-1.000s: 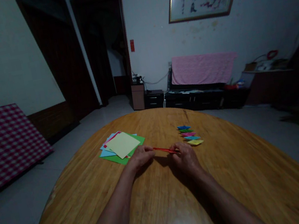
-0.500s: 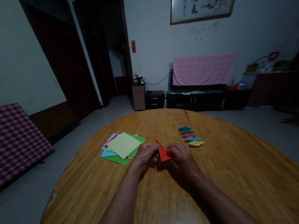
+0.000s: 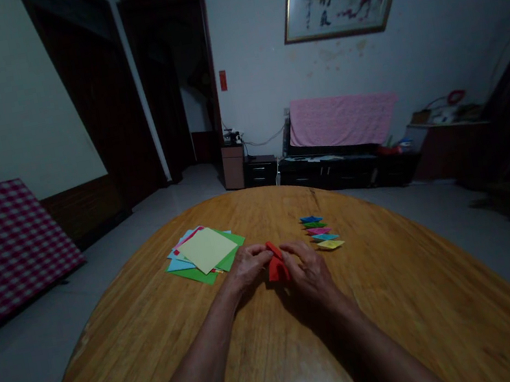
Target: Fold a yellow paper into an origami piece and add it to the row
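Note:
A partly folded piece of red paper [image 3: 277,270] is between my two hands, just above the wooden table [image 3: 272,346]. My left hand [image 3: 248,266] pinches its left side, fingers closed. On the right side, my right hand [image 3: 307,269] grips the paper between thumb and fingers. The paper bulges open toward me, with a narrow folded strip standing at its top. Fingertips of both hands are partly hidden behind it. Left of my hands lies a stack of coloured paper sheets [image 3: 209,250], pale yellow on top.
Beyond my right hand stands a row of several small folded paper boats, with a yellow boat [image 3: 330,245] nearest and a blue boat [image 3: 310,218] farthest. The round table's far edge faces a black cabinet [image 3: 325,169] with a pink cloth [image 3: 344,119] above it.
The red paper has gone from a flat shape with a thin raised tip to a bulging, opened form. My right hand has shifted its grip along the paper. The view has swung slightly right.

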### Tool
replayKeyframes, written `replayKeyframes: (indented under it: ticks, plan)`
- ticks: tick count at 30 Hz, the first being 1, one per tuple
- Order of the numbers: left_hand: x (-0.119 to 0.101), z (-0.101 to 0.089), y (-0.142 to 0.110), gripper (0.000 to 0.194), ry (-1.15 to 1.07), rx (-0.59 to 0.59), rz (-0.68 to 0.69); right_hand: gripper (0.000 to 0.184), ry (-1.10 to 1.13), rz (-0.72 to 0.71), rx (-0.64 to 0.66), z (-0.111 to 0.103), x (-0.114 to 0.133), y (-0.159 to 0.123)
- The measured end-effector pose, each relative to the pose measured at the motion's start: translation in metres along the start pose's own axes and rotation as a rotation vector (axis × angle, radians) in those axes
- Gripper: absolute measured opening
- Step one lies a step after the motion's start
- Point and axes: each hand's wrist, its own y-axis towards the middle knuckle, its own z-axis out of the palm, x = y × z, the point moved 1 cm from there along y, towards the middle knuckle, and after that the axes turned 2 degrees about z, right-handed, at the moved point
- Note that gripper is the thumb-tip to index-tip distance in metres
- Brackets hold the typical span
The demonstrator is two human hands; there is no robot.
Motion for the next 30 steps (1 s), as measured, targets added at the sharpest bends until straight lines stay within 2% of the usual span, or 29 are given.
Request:
replayKeyframes:
  ticks: [3, 6, 14, 21, 26, 30]
  plan:
    - [-0.003, 0.006, -0.003, 0.021, -0.025, 0.033, -0.021, 0.029, 0.128, 0.151, 0.023, 0.002, -0.011, 0.003]
    - [-0.003, 0.008, -0.003, 0.018, -0.003, 0.037, -0.021, 0.028, 0.247, 0.244, 0.041, 0.004, -0.017, 0.003]
    - [0.003, 0.008, -0.004, 0.017, 0.008, 0.045, -0.049, 0.025, 0.481, 0.468, 0.079, 0.004, -0.009, 0.004]
    - [-0.008, 0.005, -0.004, 0.018, -0.17, 0.161, -0.127, 0.031, 0.658, 0.582, 0.15, 0.005, -0.01, 0.001]
    - [-0.011, 0.0, 0.001, 0.025, -0.254, 0.164, -0.132, 0.035, 0.833, 0.676, 0.248, 0.009, -0.011, -0.004]
    - [-0.008, -0.002, -0.001, 0.025, -0.296, 0.217, -0.172, 0.032, 0.838, 0.682, 0.286, 0.005, -0.005, -0.004]
